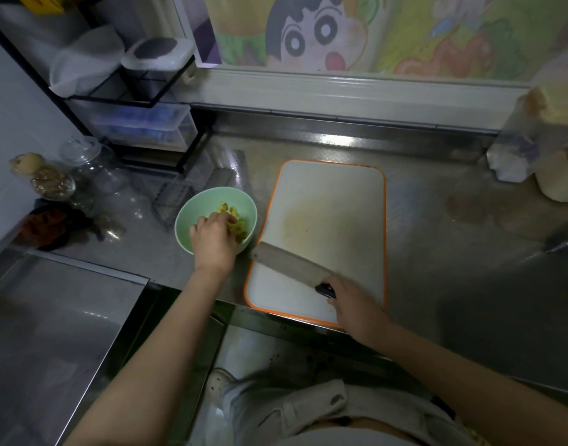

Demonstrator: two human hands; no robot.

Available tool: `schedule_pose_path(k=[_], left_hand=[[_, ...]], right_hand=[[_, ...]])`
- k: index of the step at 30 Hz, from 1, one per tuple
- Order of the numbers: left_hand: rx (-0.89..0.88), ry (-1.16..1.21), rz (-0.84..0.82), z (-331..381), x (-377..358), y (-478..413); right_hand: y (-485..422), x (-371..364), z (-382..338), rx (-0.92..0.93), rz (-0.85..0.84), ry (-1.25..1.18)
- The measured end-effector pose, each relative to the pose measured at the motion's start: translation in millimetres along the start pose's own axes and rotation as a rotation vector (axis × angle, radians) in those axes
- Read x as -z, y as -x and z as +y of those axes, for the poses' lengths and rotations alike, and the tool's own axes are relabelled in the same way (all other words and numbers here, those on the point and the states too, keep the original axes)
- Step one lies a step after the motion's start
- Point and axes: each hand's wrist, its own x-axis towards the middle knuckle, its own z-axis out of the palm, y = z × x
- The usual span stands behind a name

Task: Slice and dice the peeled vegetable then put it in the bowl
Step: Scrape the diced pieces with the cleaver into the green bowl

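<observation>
Diced yellow vegetable [239, 225] lies in green bowl [186, 211], left of cutting board [335, 201] on steel surface [443, 262]. Left hand [213, 241] reaches into the bowl, fingers on the pieces; grip cannot be told. Right hand [353, 305] holds the cleaver [285, 263] handle, blade over the board's near-left corner.

- Counter [437, 252]: stainless steel, embossed texture, semi-glossy with bright glare.
- Cutting board [334, 194]: smooth matt white plastic, orange rim.
- Bowl [192, 217]: smooth, pale green, slight sheen; material unclear.
- Cleaver [285, 260]: dull grey metal blade, dark glossy handle.
- Jars [92, 165]: clear glossy glass.
- Rack [115, 102]: thin matt black metal.
</observation>
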Motion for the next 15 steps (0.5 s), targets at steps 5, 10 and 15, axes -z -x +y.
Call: schedule_pose_path(k=[5,10,15], left_hand=[[0.039,0.027,-0.045,3.7,-3.9,-0.8],[-0.011,0.024,-0.102,14.5,-10.4,10.1],[-0.058,-0.039,-0.108,12.1,-14.0,15.3]], right_hand=[[6.8,9.2,1.1,-0.048,0.155,-0.126],[-14.0,24.0,5.0,-0.178,0.361,-0.214],[-41.9,37.7,14.7,-0.273,0.326,-0.011]])
